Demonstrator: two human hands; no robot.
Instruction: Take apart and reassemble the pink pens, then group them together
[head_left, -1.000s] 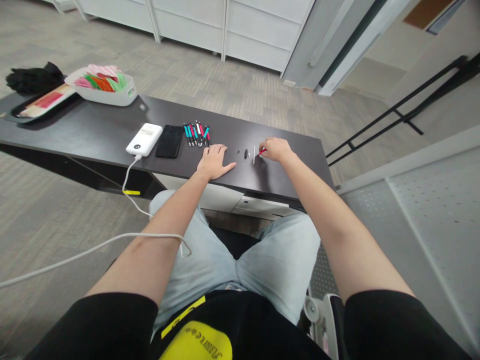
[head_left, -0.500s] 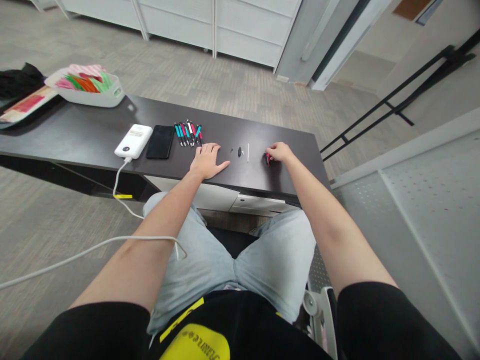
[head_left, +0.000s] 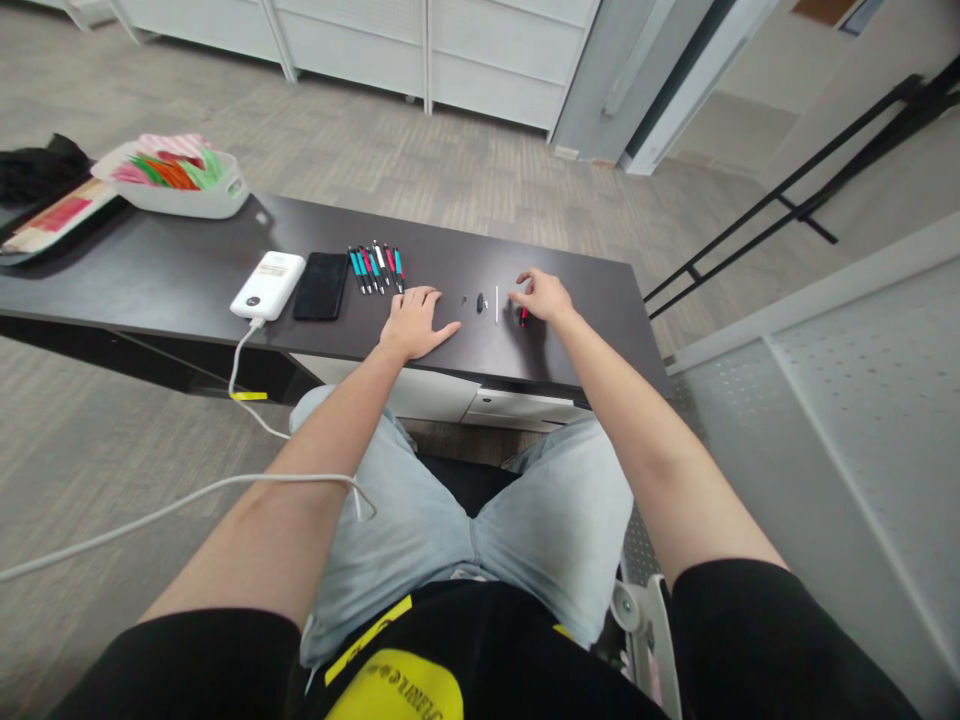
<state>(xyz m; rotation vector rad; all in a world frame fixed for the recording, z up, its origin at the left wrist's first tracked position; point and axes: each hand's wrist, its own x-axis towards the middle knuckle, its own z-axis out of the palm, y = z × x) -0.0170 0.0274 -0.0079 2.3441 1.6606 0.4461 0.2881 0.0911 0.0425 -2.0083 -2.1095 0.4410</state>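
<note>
My left hand [head_left: 414, 318] lies flat on the dark desk [head_left: 187, 280], fingers stretched out, holding nothing. My right hand [head_left: 541, 295] hovers over the desk further right, fingers loosely spread, beside a small red pen part [head_left: 523, 316] that lies on the surface. Between the hands lie a thin white refill [head_left: 496, 303], a small black piece [head_left: 480, 302] and a tiny dark bit [head_left: 463, 299]. A row of several teal, red and white pens [head_left: 375, 268] sits just beyond my left hand.
A black phone [head_left: 321, 284] and a white power bank [head_left: 268, 284] with a white cable [head_left: 187, 490] lie left of the pens. A white bin of coloured items [head_left: 176, 178] and a tray [head_left: 45, 215] stand at the far left. White cabinets [head_left: 420, 50] line the back.
My right hand has set the red pen part down on the desk and let go, its fingers now spread. The left hand has stayed flat in place.
</note>
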